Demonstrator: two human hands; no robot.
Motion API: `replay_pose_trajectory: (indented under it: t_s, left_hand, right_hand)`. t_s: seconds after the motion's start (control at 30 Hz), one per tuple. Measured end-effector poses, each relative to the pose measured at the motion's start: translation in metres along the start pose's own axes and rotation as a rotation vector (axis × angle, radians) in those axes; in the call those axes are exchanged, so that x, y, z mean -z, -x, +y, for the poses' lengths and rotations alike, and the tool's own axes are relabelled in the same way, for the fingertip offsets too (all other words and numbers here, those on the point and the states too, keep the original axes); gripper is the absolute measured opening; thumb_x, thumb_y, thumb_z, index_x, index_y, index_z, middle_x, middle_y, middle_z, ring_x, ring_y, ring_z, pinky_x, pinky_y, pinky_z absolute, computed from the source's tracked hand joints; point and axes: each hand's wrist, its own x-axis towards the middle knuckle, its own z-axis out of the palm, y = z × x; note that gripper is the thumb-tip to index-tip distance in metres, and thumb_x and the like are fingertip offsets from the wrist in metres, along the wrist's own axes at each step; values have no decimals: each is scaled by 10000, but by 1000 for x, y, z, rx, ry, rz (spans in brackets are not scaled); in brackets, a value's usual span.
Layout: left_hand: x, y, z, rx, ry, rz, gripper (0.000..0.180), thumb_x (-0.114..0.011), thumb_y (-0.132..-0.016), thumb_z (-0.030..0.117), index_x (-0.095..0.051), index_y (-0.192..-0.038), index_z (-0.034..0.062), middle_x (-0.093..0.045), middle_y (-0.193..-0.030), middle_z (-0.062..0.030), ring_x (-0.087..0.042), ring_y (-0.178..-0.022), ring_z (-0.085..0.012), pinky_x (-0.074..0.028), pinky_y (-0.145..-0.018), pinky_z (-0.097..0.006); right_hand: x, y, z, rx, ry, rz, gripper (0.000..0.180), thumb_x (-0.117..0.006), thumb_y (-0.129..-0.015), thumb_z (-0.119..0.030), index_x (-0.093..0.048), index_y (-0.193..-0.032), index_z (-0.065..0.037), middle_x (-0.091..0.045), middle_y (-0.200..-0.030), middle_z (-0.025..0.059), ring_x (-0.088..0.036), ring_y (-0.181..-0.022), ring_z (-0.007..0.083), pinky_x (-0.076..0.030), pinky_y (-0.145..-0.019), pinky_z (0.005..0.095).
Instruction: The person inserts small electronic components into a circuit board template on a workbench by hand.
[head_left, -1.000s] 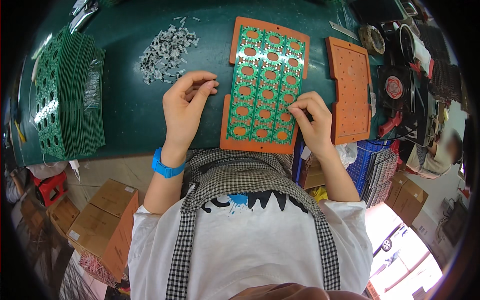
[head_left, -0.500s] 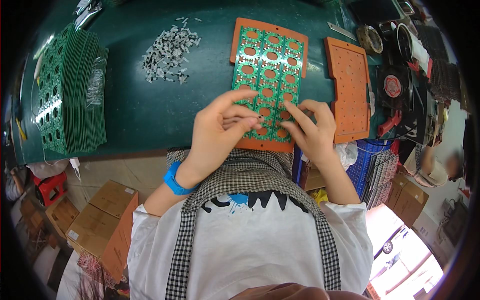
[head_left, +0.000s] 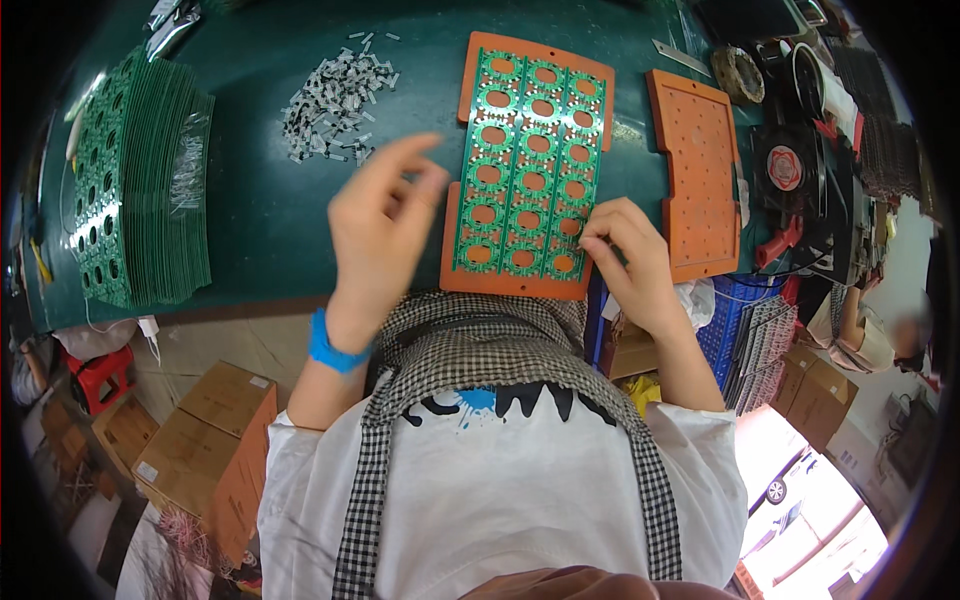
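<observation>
A green circuit board panel (head_left: 516, 165) with rows of oval cut-outs lies on an orange jig plate (head_left: 480, 289). My right hand (head_left: 632, 258) is at the panel's lower right edge, thumb and forefinger pinched together. Anything between those fingertips is too small to make out. Left of the panel, my left hand (head_left: 375, 235) is raised over the table, smeared by motion. Its forefinger and thumb are apart, with nothing visible between them. Beyond it lies a loose pile of small clear-and-black parts (head_left: 335, 105).
A tall stack of green panels (head_left: 150, 190) stands at the left. To the right lies a second orange plate (head_left: 698, 180), with a tape roll (head_left: 740, 78), a black reel (head_left: 786, 170) and a red-handled tool (head_left: 780, 245) beyond it. Cardboard boxes (head_left: 200, 430) are on the floor.
My left hand has moved left, off the panel and toward the pile of parts. My right hand has drawn slightly right to the panel's edge, its fingertips closing together.
</observation>
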Motion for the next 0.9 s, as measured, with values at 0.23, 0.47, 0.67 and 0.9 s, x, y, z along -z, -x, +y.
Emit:
replay_pose_trajectory:
  t_s: [0.23, 0.47, 0.67, 0.9]
  left_hand:
    - [9, -10, -29, 215, 277, 67, 203, -576, -908, 34, -612, -1105, 2, -608, -802, -12, -541, -711, -43, -410, -592, -179]
    - [8, -9, -27, 230, 252, 55, 196, -576, -908, 29, -612, -1099, 3, -601, -803, -8, -542, -723, -40, -413, -601, -178]
    - [8, -9, -27, 228, 240, 49, 193, -573, -910, 24, -614, -1097, 5, -603, -807, -10, -540, -720, -39, -414, -598, -180]
    - [10, 2, -23, 177, 173, 113, 242, -637, -862, 40, -615, -1100, 6, -624, -878, -34, -553, -741, -70, -441, -635, -206]
  right_hand:
    - [-4, 0, 3, 70, 107, -66, 100, -644, -790, -7, -562, -845, -21, -544, -889, 93, -535, -853, 282, -449, -733, 362]
    - [-7, 1, 4, 81, 125, -55, 120, -667, -768, -13, -567, -834, -28, -541, -877, 86, -535, -846, 274, -453, -721, 363]
    - [-19, 15, 10, 189, 300, 110, 153, -714, -722, -50, -606, -830, -56, -559, -845, 65, -565, -786, 260, -476, -649, 353]
    - [-15, 13, 7, 264, 267, 111, 179, -733, -698, -61, -630, -844, -57, -572, -800, 55, -589, -762, 243, -498, -641, 332]
